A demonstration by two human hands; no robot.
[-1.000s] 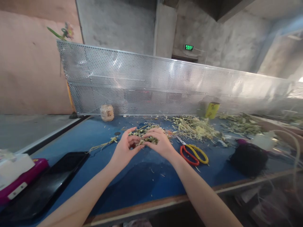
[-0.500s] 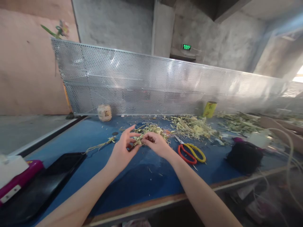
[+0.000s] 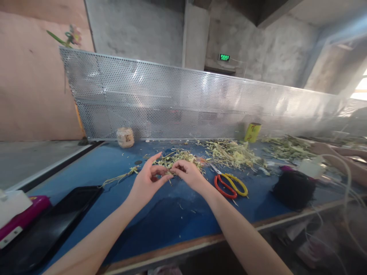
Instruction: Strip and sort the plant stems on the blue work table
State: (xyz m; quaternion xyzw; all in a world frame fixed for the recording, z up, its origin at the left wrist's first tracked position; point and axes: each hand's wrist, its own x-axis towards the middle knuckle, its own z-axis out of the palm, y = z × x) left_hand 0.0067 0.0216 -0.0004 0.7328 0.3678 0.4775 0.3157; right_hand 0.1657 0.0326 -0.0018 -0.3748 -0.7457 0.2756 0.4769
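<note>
My left hand (image 3: 149, 175) is held over the blue tabletop, index finger raised, its thumb and curled fingers closed on a small dried plant piece. My right hand (image 3: 187, 172) meets it at the fingertips, pinching at the same piece, which the fingers mostly hide. Just behind both hands lies a heap of pale green and yellow dried plant bits (image 3: 183, 154). Right of my right hand rest scissors (image 3: 229, 184) with one red and one yellow handle, blades pointing toward the heap. A stringy plant bundle (image 3: 123, 175) lies left of my left hand.
Larger heaps of leafy scraps (image 3: 232, 152) spread along the back right. A black tray (image 3: 63, 217) and magenta-and-white device (image 3: 25, 214) stand left. At the back are a twine spool (image 3: 125, 137) and yellow-green container (image 3: 252, 132). A black bundle (image 3: 294, 189) sits right, near another person's arm (image 3: 341, 158).
The plant bits that showed between my fingertips are now mostly hidden, and my left fingers have curled in closer to the thumb. The view has shifted slightly; other things lie as before.
</note>
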